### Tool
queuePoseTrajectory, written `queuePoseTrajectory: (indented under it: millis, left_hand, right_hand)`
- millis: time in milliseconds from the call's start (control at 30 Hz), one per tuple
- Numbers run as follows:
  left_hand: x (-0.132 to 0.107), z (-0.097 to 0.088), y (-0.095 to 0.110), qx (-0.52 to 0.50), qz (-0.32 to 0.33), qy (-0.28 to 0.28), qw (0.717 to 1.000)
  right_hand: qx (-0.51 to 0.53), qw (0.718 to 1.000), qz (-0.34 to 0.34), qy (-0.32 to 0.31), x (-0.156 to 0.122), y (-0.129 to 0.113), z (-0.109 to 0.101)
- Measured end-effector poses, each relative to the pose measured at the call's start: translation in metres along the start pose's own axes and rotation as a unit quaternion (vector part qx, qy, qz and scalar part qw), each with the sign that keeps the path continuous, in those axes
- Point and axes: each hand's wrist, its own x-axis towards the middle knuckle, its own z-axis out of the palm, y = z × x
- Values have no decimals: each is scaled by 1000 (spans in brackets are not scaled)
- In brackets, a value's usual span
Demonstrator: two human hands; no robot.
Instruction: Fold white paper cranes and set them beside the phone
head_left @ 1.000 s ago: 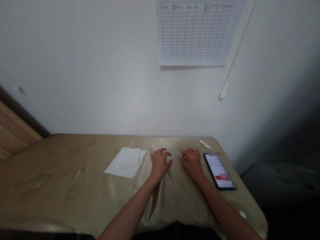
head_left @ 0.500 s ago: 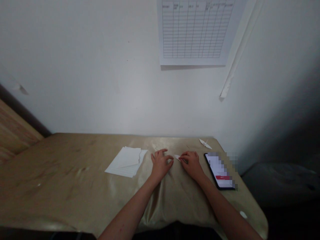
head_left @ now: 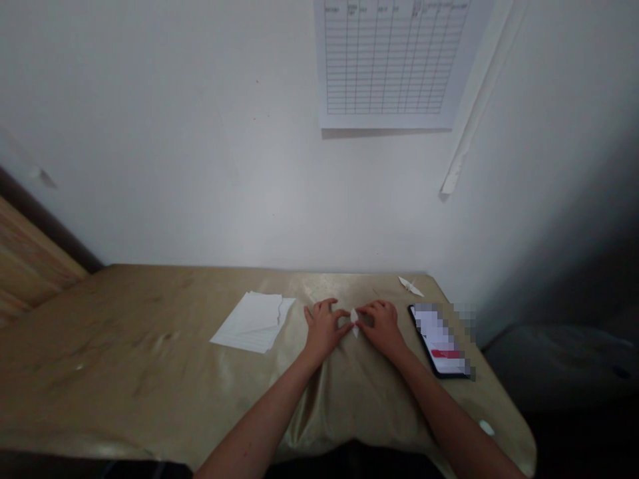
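Observation:
A small folded piece of white paper (head_left: 354, 322), narrow and pointed at both ends, stands lengthwise between my two hands just above or on the table. My left hand (head_left: 323, 326) pinches its left side with thumb and forefinger, the other fingers loosely curled. From the other side, my right hand (head_left: 383, 324) grips it between thumb and fingertips. Left of my hands lies a stack of white paper sheets (head_left: 252, 322), the top one with a torn edge. Toward the back right corner rests a folded white paper crane (head_left: 411, 287).
A phone (head_left: 439, 342) with a lit screen lies right of my right hand. A small white object (head_left: 486, 428) is near the table's right edge. The table (head_left: 124, 346) has a wrinkled tan cover and meets a wall, where a printed chart (head_left: 384, 66) hangs.
The folded paper has turned from lying slanted in my right fingers to pointing toward and away from me. My left hand has moved right and taken hold of it too.

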Motion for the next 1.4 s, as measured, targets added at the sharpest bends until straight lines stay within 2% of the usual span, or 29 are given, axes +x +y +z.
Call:
queuePoseTrajectory:
  millis: [200,800,1200,1400]
  left_hand:
    - [2,0,1,-5,-13,-6,1000]
    - [0,-2,2,-6,21,9,1000]
    - [6,1,2,-53,19,1,998]
    - [6,1,1,-48,24,-6,999]
  right_hand:
    - [-4,1000,-4,16,0,4,4]
    - [24,999,31,13,1,-1,2]
    - [36,999,5,30,2,1,3]
    - [50,998,-25,21,2,-3,-4]
